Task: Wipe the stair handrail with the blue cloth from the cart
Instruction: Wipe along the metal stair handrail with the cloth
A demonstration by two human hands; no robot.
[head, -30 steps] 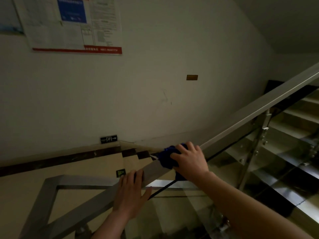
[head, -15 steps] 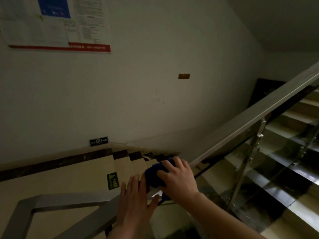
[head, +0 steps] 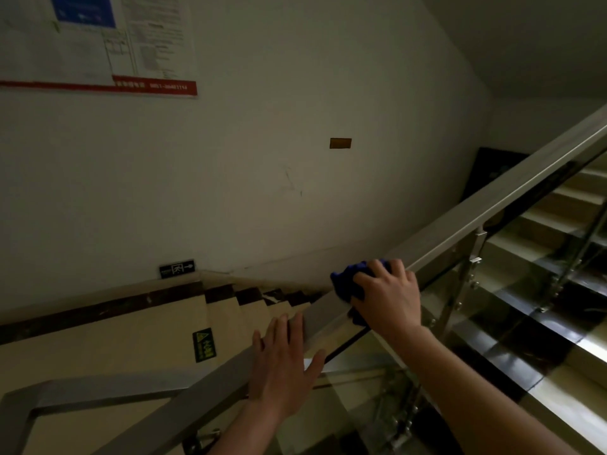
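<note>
Right hand (head: 389, 298) presses blue cloth (head: 348, 284) on handrail (head: 492, 205); left hand (head: 282, 362) flat on rail below.

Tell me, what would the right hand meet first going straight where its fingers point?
The blue cloth the right hand grips; beyond the handrail, probably only open air until the wall.

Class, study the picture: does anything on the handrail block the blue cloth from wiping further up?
Nothing visible: the handrail above the blue cloth is bare. The left hand rests on it below.
</note>
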